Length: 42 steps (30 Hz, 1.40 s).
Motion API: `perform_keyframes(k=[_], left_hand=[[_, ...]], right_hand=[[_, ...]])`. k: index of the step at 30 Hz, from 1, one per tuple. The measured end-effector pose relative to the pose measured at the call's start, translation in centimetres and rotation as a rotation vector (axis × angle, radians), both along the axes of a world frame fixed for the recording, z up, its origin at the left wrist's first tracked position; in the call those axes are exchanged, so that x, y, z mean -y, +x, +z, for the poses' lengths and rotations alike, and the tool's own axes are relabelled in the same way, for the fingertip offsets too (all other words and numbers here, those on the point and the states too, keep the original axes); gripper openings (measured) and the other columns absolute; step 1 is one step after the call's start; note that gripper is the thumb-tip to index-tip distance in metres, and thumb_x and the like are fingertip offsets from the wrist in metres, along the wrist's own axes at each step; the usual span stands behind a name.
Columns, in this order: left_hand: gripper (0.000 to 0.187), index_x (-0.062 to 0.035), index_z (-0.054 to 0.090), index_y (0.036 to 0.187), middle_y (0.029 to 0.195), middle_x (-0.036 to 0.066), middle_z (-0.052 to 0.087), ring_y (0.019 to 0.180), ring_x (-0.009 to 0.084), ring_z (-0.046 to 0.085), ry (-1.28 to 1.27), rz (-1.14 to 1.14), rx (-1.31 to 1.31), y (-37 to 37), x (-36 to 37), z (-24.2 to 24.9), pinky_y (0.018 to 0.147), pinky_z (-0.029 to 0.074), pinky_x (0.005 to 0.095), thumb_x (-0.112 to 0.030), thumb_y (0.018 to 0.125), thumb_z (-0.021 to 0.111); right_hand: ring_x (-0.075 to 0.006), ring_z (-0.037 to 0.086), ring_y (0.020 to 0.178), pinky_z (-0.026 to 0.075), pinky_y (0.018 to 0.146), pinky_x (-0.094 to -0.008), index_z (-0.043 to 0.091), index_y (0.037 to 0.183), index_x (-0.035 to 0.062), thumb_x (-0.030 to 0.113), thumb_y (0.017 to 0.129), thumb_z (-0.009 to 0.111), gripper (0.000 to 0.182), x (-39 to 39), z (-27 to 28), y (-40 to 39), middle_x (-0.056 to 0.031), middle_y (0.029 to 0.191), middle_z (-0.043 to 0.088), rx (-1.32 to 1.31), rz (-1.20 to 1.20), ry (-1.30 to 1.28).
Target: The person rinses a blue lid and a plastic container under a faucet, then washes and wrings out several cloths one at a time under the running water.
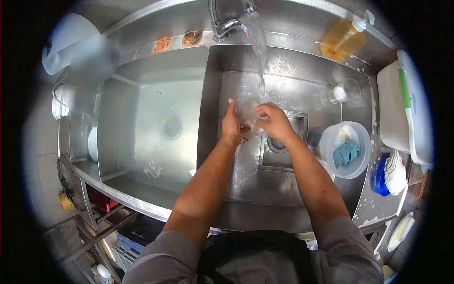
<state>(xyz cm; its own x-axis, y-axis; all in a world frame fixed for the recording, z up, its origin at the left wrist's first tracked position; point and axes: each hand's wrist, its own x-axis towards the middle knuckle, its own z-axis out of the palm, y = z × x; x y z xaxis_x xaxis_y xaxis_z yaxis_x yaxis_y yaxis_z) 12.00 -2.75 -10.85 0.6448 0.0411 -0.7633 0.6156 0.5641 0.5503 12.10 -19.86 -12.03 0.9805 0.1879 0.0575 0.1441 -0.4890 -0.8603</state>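
Under the running water, a see-through thing that looks like a clear glass (pixel 248 115) is between my hands, blurred by motion and the splash. My left hand (pixel 231 126) wraps its left side, thumb pointing up. From the right, my right hand (pixel 275 122) has its fingers curled in at the glass's upper edge. Both hands are over the right sink basin (pixel 283 187), beside the square drain (pixel 279 146). The stream of water (pixel 258 47) falls from the tap (pixel 248 6) just behind my fingers.
The left basin (pixel 151 94) holds cloudy water. In the right basin, a clear tub (pixel 329 149) contains a blue-green cloth, with glassware (pixel 347 90) behind it. A soap pump bottle (pixel 345 38), sponges (pixel 191 38), a white container (pixel 397 104) and a folded cloth (pixel 395 174) line the edges.
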Motion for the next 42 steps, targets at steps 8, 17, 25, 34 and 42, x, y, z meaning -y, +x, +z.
perform_keyframes(k=[8, 17, 25, 34, 42], left_hand=[[0.043, 0.0019, 0.054, 0.123, 0.115, 0.015, 0.063, 0.101, 0.0256, 0.061, 0.467, -0.233, 0.236, -2.4, -2.0, -8.6, 0.086, 0.049, 0.0359, -0.009, 0.083, 0.066], [0.038, -0.0012, 0.058, 0.121, 0.104, 0.017, 0.068, 0.093, 0.0266, 0.065, 0.711, -0.358, 0.411, -2.9, -2.0, -7.9, 0.084, 0.05, 0.0361, -0.004, 0.083, 0.062], [0.038, -0.0009, 0.06, 0.113, 0.105, 0.019, 0.064, 0.094, 0.0352, 0.061, 1.316, -0.418, 0.398, -4.8, -1.3, -6.5, 0.087, 0.049, 0.0395, -0.013, 0.078, 0.069], [0.065, -0.0091, 0.042, 0.135, 0.114, 0.01, 0.061, 0.114, 0.0314, 0.049, 0.157, -0.08, 0.119, -3.0, -0.1, -5.8, 0.089, 0.045, 0.0535, -0.039, 0.085, 0.069], [0.066, -0.0073, 0.049, 0.13, 0.115, 0.012, 0.062, 0.104, 0.0299, 0.061, -0.683, -0.065, 0.493, 8.7, 4.7, 3.5, 0.085, 0.051, 0.0444, -0.062, 0.093, 0.049]], right_hand=[[-0.0366, 0.063, 0.089, 0.051, 0.079, -0.0431, 0.066, 0.095, 0.0055, 0.026, 0.08, 0.072, 0.026, -0.9, -4.6, 1.8, -0.0207, 0.092, 0.064, -0.248, -0.093, -0.369], [-0.0374, 0.062, 0.084, 0.05, 0.075, -0.0462, 0.062, 0.083, 0.0036, 0.019, 0.073, 0.074, 0.022, -3.0, -5.2, 1.5, -0.0206, 0.093, 0.065, -0.143, -0.059, -0.389], [-0.0288, 0.067, 0.084, 0.051, 0.072, -0.0401, 0.062, 0.091, 0.0002, 0.025, 0.071, 0.078, 0.036, -1.4, -7.7, -2.8, -0.0186, 0.089, 0.068, -0.457, -0.364, -0.076], [-0.0372, 0.064, 0.084, 0.05, 0.077, -0.0421, 0.065, 0.095, -0.0016, 0.02, 0.073, 0.07, 0.032, -0.2, -6.4, 2.8, -0.023, 0.088, 0.066, -0.347, -0.262, 0.198], [-0.0271, 0.065, 0.077, 0.051, 0.07, -0.0374, 0.058, 0.095, -0.0015, 0.015, 0.075, 0.067, 0.028, -0.9, 12.7, 6.2, -0.0165, 0.087, 0.065, -0.052, -0.099, -0.106]])
